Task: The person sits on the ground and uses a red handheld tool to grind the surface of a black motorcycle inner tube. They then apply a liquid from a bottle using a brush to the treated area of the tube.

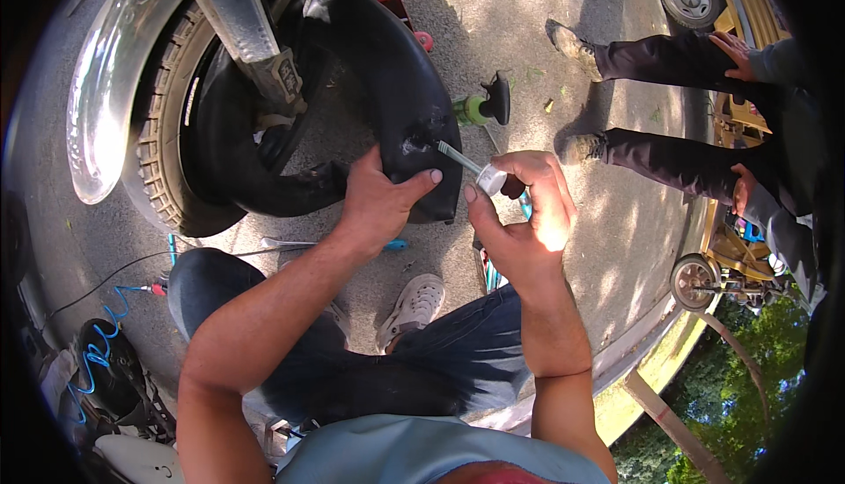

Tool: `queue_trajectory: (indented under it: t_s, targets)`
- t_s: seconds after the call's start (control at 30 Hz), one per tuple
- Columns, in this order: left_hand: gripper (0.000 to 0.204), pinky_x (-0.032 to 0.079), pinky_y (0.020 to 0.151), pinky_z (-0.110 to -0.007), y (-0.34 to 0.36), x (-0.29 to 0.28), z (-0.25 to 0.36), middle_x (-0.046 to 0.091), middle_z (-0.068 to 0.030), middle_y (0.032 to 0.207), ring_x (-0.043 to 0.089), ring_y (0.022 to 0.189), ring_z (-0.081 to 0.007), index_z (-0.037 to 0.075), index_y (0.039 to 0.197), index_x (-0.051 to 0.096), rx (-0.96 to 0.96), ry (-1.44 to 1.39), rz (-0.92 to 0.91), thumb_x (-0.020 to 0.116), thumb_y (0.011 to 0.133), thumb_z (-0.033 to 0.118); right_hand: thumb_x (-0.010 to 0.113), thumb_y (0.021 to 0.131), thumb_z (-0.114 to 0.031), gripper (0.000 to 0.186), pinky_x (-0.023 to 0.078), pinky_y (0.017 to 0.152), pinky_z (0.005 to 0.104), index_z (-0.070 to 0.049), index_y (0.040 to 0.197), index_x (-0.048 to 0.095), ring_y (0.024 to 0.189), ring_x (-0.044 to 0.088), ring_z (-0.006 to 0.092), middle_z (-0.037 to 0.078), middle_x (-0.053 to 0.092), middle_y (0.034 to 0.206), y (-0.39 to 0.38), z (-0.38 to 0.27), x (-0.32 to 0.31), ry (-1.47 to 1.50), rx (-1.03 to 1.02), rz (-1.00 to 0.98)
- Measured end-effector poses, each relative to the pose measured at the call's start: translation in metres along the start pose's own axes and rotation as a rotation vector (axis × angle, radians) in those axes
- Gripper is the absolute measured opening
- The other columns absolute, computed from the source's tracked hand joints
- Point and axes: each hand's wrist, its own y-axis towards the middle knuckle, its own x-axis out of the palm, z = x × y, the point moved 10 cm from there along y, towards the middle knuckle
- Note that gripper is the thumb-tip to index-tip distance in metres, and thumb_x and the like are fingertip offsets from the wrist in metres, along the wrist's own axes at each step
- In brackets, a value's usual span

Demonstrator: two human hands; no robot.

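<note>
A person crouches on sunlit pavement beside a motorcycle wheel [167,132], working on a black inner tube [387,106] pulled out from the tyre. Much is hard to read: the chrome mudguard [106,88] runs out of view at the top of the frame, the far loop of the tube vanishes behind the fork leg [246,26], and glare washes out the back of the right hand [528,211], so the fingers curled under it cannot be made out. The left hand [378,198] is closed on the near edge of the tube, thumb [414,180] pressed on its outer face, fingers hidden behind the rubber. The right hand pinches a small white-capped tube of glue [475,172] between thumb and fingertips; its nozzle end touches the inner tube just right of the left thumb. Beyond the inner tube a green-and-black tool [484,106] lies on the ground. Right of the inner tube, a 2nd person's legs [669,106] show, the body cut off by the rim.
</note>
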Motion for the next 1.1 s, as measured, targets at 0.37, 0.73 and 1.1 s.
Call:
queue_trajectory:
  t_s: [0.37, 0.73, 1.1]
  targets:
    - [0.040, 0.059, 0.089, -0.031, -0.002, -0.002, 0.005, 0.073, -0.0085, 0.111, 0.071, 0.097, -0.0147, -0.001, 0.123, 0.063, -0.025, 0.064, 0.001, 0.081, 0.088, 0.003, 0.085, 0.074, 0.001, 0.033, 0.053, 0.063, 0.0308, -0.004, 0.100, 0.065, 0.073, 0.064, 0.0179, 0.009, 0.068, 0.091, 0.003, 0.004, 0.003, 0.024, 0.019, 0.007]
    - [0.039, 0.059, 0.089, -0.032, 0.002, 0.001, -0.001, 0.074, -0.0088, 0.111, 0.071, 0.098, -0.0149, -0.001, 0.123, 0.064, -0.015, 0.012, -0.012, 0.081, 0.088, 0.002, 0.081, 0.074, 0.008, 0.037, 0.055, 0.068, 0.0344, -0.002, 0.107, 0.066, 0.083, 0.065, 0.0219, 0.012, 0.062, 0.101, 0.004, 0.004, 0.005, 0.047, -0.039, 0.017]
    - [0.039, 0.059, 0.085, -0.031, 0.001, -0.002, 0.002, 0.074, -0.0075, 0.106, 0.071, 0.094, -0.0143, -0.001, 0.121, 0.064, -0.016, 0.034, 0.003, 0.081, 0.087, 0.004, 0.074, 0.063, 0.012, 0.043, 0.056, 0.071, 0.0390, -0.007, 0.101, 0.073, 0.086, 0.065, 0.0301, 0.014, 0.056, 0.105, 0.000, -0.015, 0.004, -0.138, -0.198, -0.114]
